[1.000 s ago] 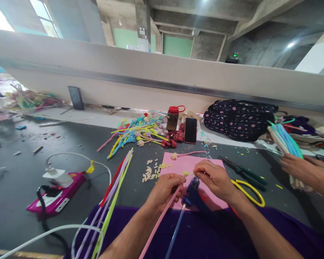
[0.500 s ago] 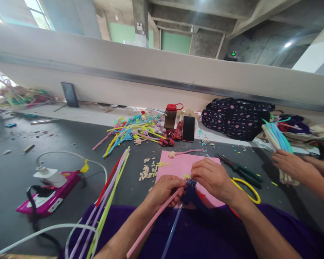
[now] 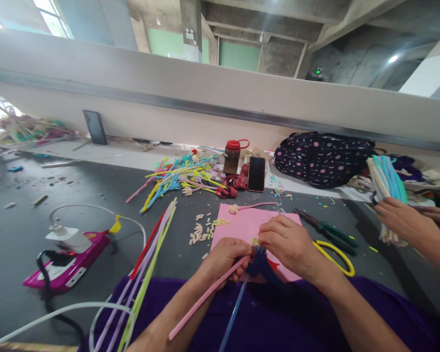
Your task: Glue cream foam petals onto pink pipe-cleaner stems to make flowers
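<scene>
My left hand (image 3: 229, 256) is closed around a pink pipe cleaner (image 3: 207, 298), whose long end slants down toward me. Close against it, my right hand (image 3: 288, 242) has its fingers pinched together; what they hold is hidden. A small yellow-green piece (image 3: 255, 241) shows between the two hands at the pipe cleaner's upper end. Below them is a dark blue tool (image 3: 262, 266), apparently a glue gun, partly covered by my hands, with a translucent stick (image 3: 233, 313) running out toward me. Under the hands lies a pink sheet (image 3: 242, 222), bearing a finished-looking pink stem (image 3: 256, 206).
Small cut pieces (image 3: 198, 234) lie left of the sheet. Pliers (image 3: 328, 230) and yellow-handled scissors (image 3: 342, 254) lie right. Behind are bundled pipe cleaners (image 3: 183, 176), a bottle (image 3: 232, 159), a phone (image 3: 256, 173) and a bag (image 3: 322, 159). A power strip (image 3: 69, 261) is left; a co-worker's hand (image 3: 407, 220) holds stems.
My hands stay nearly in place, with the pink pipe cleaner's lower end shifted slightly left and up. The co-worker's hands and bundle have moved a little to the right.
</scene>
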`<action>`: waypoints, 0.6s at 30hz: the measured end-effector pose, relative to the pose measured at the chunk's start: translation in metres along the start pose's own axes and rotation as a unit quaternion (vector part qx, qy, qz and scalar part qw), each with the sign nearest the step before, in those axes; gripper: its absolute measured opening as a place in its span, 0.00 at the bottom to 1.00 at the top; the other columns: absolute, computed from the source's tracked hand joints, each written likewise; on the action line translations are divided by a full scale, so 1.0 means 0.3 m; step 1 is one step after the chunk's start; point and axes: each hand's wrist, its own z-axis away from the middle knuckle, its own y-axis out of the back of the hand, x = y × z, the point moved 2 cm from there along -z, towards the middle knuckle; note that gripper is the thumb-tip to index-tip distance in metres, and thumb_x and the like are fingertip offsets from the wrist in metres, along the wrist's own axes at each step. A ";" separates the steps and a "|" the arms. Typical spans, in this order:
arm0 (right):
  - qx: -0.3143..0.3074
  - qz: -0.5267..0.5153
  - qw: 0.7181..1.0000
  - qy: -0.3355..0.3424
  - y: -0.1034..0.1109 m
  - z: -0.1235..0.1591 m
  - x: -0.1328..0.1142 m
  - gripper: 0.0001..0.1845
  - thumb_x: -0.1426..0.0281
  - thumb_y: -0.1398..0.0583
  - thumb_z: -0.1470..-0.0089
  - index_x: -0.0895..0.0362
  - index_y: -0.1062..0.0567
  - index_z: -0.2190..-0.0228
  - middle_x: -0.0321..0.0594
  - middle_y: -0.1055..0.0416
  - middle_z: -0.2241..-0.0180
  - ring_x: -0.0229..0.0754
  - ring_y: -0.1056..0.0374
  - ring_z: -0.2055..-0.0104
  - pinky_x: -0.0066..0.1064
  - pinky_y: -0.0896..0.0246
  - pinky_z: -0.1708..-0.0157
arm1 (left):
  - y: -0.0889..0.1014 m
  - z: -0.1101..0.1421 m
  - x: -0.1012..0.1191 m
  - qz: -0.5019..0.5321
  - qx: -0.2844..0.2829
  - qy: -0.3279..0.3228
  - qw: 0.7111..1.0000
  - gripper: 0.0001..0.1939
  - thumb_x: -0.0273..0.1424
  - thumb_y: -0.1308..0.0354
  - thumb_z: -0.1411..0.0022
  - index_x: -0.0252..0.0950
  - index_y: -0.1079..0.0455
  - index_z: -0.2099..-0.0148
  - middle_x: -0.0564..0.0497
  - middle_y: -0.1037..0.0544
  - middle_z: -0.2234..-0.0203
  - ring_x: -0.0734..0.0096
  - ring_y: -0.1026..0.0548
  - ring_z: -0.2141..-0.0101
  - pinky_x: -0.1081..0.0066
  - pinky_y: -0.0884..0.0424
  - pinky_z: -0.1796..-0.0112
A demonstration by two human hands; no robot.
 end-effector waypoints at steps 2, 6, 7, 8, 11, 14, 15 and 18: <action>-0.006 0.013 1.000 0.001 0.000 0.002 0.001 0.07 0.74 0.46 0.42 0.57 0.28 0.69 0.40 0.26 0.66 0.40 0.35 0.62 0.34 0.40 0.61 | 0.000 0.000 0.001 -0.001 0.000 0.001 1.000 0.12 0.35 0.43 0.52 0.32 0.33 0.80 0.57 0.37 0.92 0.81 0.43 0.92 0.79 0.49 0.90; -0.018 0.037 0.999 -0.001 -0.003 0.006 0.003 0.08 0.73 0.46 0.42 0.56 0.27 0.69 0.41 0.26 0.65 0.41 0.35 0.62 0.35 0.41 0.60 | 0.000 0.000 0.001 -0.001 -0.004 -0.001 1.000 0.11 0.35 0.44 0.52 0.33 0.33 0.79 0.58 0.37 0.92 0.81 0.43 0.92 0.79 0.49 0.90; -0.020 0.040 0.999 -0.002 -0.004 0.007 0.003 0.08 0.73 0.46 0.42 0.56 0.27 0.69 0.41 0.26 0.65 0.41 0.35 0.62 0.35 0.42 0.60 | 0.000 0.000 0.001 -0.001 -0.003 -0.001 1.000 0.10 0.34 0.44 0.52 0.33 0.33 0.79 0.58 0.37 0.92 0.81 0.43 0.92 0.80 0.49 0.90; -0.021 0.041 0.999 -0.004 -0.004 0.007 0.003 0.08 0.73 0.46 0.42 0.56 0.27 0.69 0.40 0.26 0.65 0.41 0.35 0.62 0.35 0.42 0.60 | 0.000 0.001 0.001 -0.001 -0.001 -0.002 1.000 0.10 0.35 0.44 0.53 0.33 0.33 0.79 0.58 0.37 0.92 0.81 0.43 0.92 0.80 0.49 0.90; -0.020 0.040 0.999 -0.008 -0.003 0.006 0.002 0.06 0.73 0.45 0.43 0.55 0.27 0.69 0.39 0.26 0.65 0.40 0.35 0.62 0.34 0.43 0.60 | 0.001 0.001 -0.001 -0.002 -0.003 -0.001 1.000 0.10 0.35 0.43 0.53 0.33 0.32 0.78 0.58 0.37 0.91 0.82 0.43 0.91 0.80 0.49 0.90; -0.022 0.038 0.999 -0.010 -0.002 0.006 0.001 0.06 0.74 0.45 0.43 0.55 0.27 0.69 0.39 0.26 0.65 0.41 0.35 0.61 0.35 0.44 0.59 | 0.002 0.001 -0.004 0.001 -0.011 0.001 1.000 0.11 0.36 0.43 0.53 0.32 0.32 0.78 0.58 0.38 0.91 0.82 0.43 0.91 0.81 0.50 0.90; -0.026 0.037 0.999 -0.011 -0.002 0.006 0.000 0.07 0.74 0.45 0.43 0.55 0.27 0.69 0.39 0.26 0.64 0.41 0.36 0.61 0.35 0.44 0.59 | 0.002 0.000 -0.006 0.002 -0.012 0.000 1.000 0.11 0.36 0.43 0.53 0.32 0.32 0.78 0.58 0.38 0.91 0.82 0.44 0.91 0.81 0.51 0.90; -0.036 0.029 0.999 -0.009 -0.001 0.006 -0.001 0.07 0.75 0.46 0.42 0.56 0.28 0.68 0.39 0.26 0.63 0.42 0.37 0.60 0.36 0.45 0.58 | 0.003 -0.002 -0.008 0.003 -0.019 -0.011 1.000 0.10 0.35 0.43 0.52 0.33 0.32 0.78 0.58 0.38 0.91 0.82 0.44 0.92 0.80 0.51 0.91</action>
